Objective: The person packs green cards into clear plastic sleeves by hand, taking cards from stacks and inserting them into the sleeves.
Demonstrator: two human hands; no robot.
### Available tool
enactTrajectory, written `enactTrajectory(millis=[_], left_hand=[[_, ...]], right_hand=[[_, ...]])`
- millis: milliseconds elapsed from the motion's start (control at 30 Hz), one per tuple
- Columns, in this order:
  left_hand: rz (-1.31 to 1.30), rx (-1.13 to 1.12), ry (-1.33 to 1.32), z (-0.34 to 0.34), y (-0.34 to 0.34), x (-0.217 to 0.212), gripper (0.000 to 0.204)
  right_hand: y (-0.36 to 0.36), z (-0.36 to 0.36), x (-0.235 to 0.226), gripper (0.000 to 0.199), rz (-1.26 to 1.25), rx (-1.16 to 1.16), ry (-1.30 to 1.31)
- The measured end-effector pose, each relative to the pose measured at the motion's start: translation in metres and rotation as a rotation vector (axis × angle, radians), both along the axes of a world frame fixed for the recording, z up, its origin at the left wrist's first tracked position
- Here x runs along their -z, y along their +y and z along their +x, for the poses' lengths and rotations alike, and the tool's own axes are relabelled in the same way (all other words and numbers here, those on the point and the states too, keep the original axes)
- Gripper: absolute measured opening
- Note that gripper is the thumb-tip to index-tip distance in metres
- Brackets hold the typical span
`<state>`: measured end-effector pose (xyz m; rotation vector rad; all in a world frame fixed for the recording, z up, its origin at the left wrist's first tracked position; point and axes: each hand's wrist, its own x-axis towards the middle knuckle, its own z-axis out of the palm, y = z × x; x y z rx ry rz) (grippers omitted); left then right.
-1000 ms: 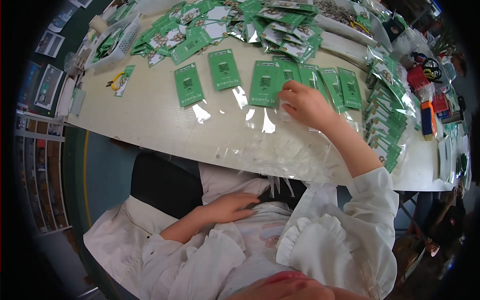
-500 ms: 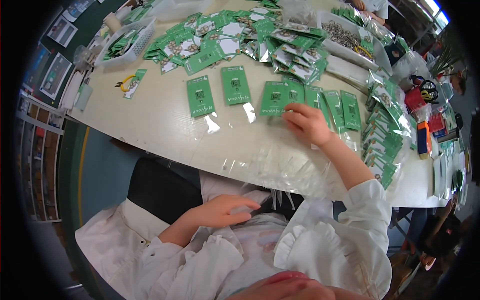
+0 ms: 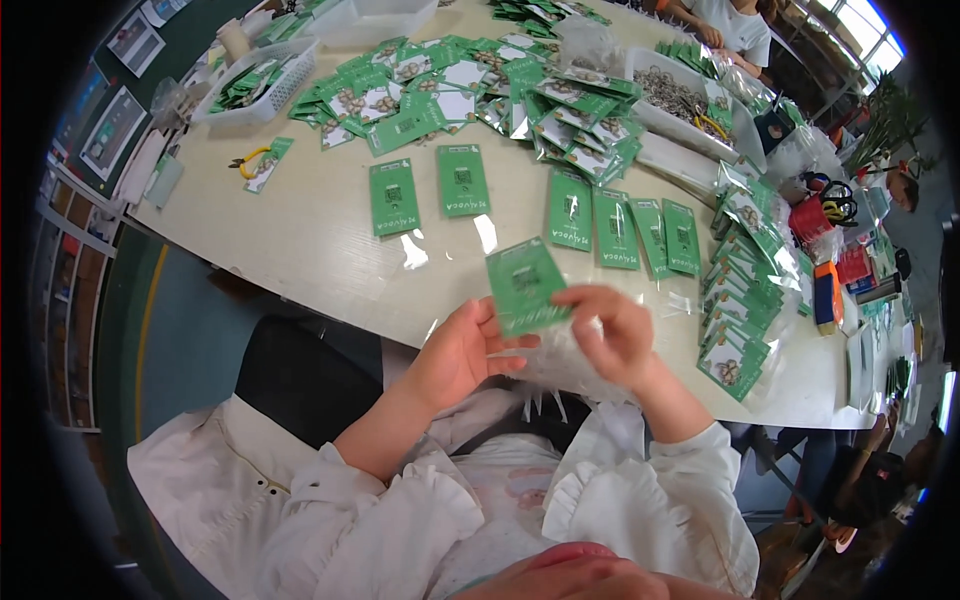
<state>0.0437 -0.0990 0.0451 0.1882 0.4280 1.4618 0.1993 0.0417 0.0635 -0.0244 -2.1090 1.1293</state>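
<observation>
Here, pinching a card [image 3: 525, 280] by one corner in the right hand [image 3: 615, 330], above the table [image 3: 290, 235]. Holding the left hand [image 3: 458, 350] loosely open at the card's left edge, with contact unclear.

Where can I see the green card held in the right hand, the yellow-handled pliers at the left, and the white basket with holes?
Held green card [image 3: 525, 283]: head view, middle of its face.
Yellow-handled pliers [image 3: 258, 153]: head view, a handle.
White basket [image 3: 290, 83]: head view, its side wall.
</observation>
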Motion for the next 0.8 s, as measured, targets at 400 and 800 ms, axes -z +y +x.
enactTrajectory(millis=[400, 800], left_hand=[[-0.132, -0.139, 0.555, 0.016, 0.001, -0.004, 0.034], [0.345, -0.34, 1.385, 0.031, -0.018, 0.039, 0.035]], right_hand=[[-0.026, 0.021, 0.034, 0.019, 0.198, 0.068, 0.016], [-0.045, 0.032, 0.052, 0.024, -0.06, 0.266, 0.022]])
